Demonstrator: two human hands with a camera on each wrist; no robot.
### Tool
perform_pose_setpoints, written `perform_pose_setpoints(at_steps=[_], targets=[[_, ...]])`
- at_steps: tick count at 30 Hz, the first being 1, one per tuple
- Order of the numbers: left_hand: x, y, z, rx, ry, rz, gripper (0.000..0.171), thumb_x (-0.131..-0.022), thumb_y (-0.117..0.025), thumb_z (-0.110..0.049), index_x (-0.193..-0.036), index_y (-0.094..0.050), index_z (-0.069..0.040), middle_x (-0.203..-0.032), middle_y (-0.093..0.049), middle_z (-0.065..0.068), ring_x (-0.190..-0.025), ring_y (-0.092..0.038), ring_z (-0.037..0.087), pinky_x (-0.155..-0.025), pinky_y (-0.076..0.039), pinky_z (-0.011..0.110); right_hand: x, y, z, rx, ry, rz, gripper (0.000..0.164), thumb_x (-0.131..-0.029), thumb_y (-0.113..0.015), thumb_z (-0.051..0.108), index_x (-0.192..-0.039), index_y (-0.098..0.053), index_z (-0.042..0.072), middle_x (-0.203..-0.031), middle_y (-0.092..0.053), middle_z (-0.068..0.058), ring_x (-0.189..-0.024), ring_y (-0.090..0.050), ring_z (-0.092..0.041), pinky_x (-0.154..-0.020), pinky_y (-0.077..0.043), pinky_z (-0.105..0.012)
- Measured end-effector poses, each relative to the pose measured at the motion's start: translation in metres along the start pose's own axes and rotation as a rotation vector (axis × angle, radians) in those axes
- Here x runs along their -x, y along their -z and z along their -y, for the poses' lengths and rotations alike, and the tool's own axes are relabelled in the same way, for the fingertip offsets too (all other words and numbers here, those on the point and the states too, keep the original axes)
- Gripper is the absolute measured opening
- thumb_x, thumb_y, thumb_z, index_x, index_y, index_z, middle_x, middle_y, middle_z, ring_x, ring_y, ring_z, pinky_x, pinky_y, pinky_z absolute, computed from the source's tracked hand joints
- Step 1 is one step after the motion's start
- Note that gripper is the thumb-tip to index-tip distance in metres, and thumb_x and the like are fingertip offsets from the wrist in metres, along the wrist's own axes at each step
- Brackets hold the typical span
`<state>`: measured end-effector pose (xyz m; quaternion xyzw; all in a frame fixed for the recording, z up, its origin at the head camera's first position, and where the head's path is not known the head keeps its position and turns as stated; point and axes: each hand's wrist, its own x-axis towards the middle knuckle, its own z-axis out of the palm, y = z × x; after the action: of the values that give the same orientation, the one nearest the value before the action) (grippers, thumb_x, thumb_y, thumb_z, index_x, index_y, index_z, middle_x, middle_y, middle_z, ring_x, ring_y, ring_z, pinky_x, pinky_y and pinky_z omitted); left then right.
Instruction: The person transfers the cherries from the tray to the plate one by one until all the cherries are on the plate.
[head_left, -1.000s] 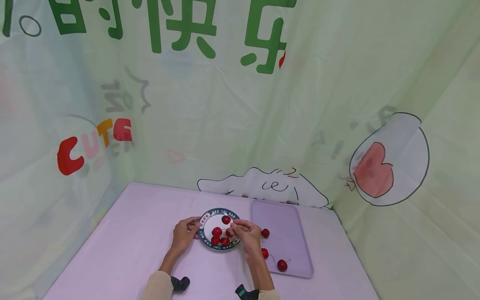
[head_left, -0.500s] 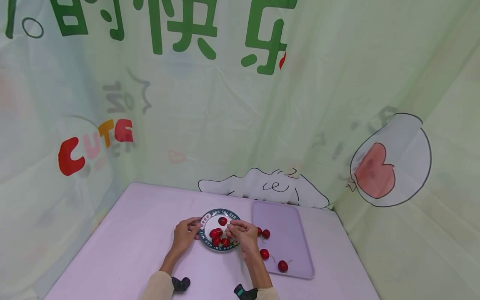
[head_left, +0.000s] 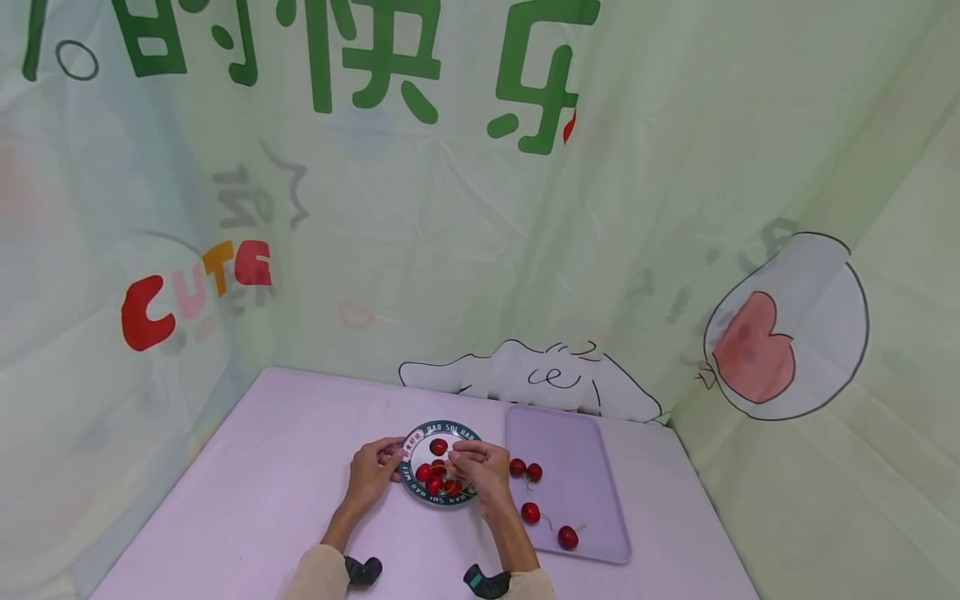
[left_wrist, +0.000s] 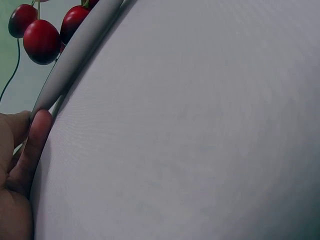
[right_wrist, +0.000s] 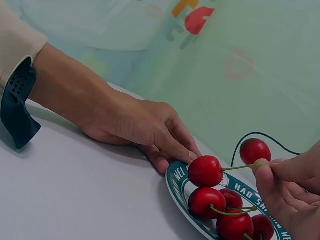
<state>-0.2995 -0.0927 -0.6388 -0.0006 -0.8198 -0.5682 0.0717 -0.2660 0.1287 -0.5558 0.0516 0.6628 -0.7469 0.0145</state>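
My left hand [head_left: 372, 473] grips the near-left rim of a round plate [head_left: 408, 483] with a dark green lettered border, thumb above and fingers beneath. Over the plate's right side, my right hand [head_left: 484, 473] pinches the green stem of a red cherry [right_wrist: 205, 171] between thumb and fingertips. Just behind those fingertips shows a second cherry [right_wrist: 255, 151]. Several more cherries [right_wrist: 235, 226] lie clustered on the plate under the held one. In the left wrist view, red cherries [left_wrist: 42, 42] appear above the plate's edge [left_wrist: 75, 60].
A shallow lilac tray [head_left: 570, 483] lies right of the plate, with several stemmed cherries [head_left: 567, 537] along its left and near side. A pale cloth covers the table [head_left: 247, 500]. Printed curtains [head_left: 450, 250] rise behind it and at both sides.
My right hand shifts slightly left over the plate with the pinched cherry, uncovering one more cherry in the tray. My left hand stays at the plate's rim.
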Motion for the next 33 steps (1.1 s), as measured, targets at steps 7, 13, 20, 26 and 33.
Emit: perform_pose_setpoints(at_steps=[7, 13, 20, 26, 33], targets=[[0.001, 0.0, -0.001, 0.006, 0.002, 0.0, 0.032, -0.106, -0.07, -0.009, -0.138, -0.074, -0.005, -0.104, -0.075, 0.009, -0.063, -0.07, 0.01, -0.064, -0.055, 0.016, -0.003, -0.003, -0.004, 0.055, -0.004, -0.003, 0.027, -0.097, -0.079, -0.001, -0.118, -0.072, -0.017, -0.096, -0.082, -0.023, -0.074, -0.082, -0.017, -0.073, -0.067, -0.027], [0.003, 0.001, -0.003, 0.015, 0.015, 0.007, 0.033, -0.107, -0.069, -0.009, -0.139, -0.073, -0.006, -0.101, -0.073, 0.009, -0.063, -0.069, 0.011, -0.064, -0.055, 0.017, -0.005, -0.006, -0.007, 0.128, -0.004, -0.01, 0.026, -0.098, -0.078, 0.0, -0.119, -0.074, -0.015, -0.1, -0.08, -0.028, -0.077, -0.083, -0.022, -0.074, -0.067, -0.028], [0.001, 0.001, -0.002, 0.017, 0.007, 0.004, 0.033, -0.107, -0.069, -0.009, -0.139, -0.073, -0.005, -0.103, -0.074, 0.009, -0.063, -0.07, 0.01, -0.065, -0.055, 0.015, -0.005, -0.013, -0.004, 0.203, 0.016, -0.016, 0.025, -0.098, -0.079, 0.002, -0.119, -0.075, -0.012, -0.1, -0.08, -0.027, -0.08, -0.084, -0.025, -0.074, -0.067, -0.027], [0.001, 0.002, -0.001, 0.025, 0.009, 0.006, 0.033, -0.107, -0.069, -0.01, -0.14, -0.073, -0.005, -0.102, -0.073, 0.009, -0.063, -0.07, 0.011, -0.065, -0.056, 0.015, -0.006, -0.018, -0.003, 0.229, 0.019, -0.027, 0.02, -0.096, -0.08, -0.002, -0.113, -0.077, -0.011, -0.094, -0.08, -0.023, -0.072, -0.081, -0.017, -0.07, -0.066, -0.025], [0.001, 0.003, -0.002, 0.02, 0.003, 0.007, 0.033, -0.107, -0.07, -0.01, -0.139, -0.073, -0.005, -0.102, -0.075, 0.009, -0.062, -0.07, 0.011, -0.065, -0.055, 0.016, -0.011, -0.02, -0.006, 0.295, 0.063, -0.023, 0.019, -0.095, -0.081, -0.003, -0.111, -0.077, -0.012, -0.091, -0.08, -0.019, -0.071, -0.081, -0.019, -0.068, -0.066, -0.026]])
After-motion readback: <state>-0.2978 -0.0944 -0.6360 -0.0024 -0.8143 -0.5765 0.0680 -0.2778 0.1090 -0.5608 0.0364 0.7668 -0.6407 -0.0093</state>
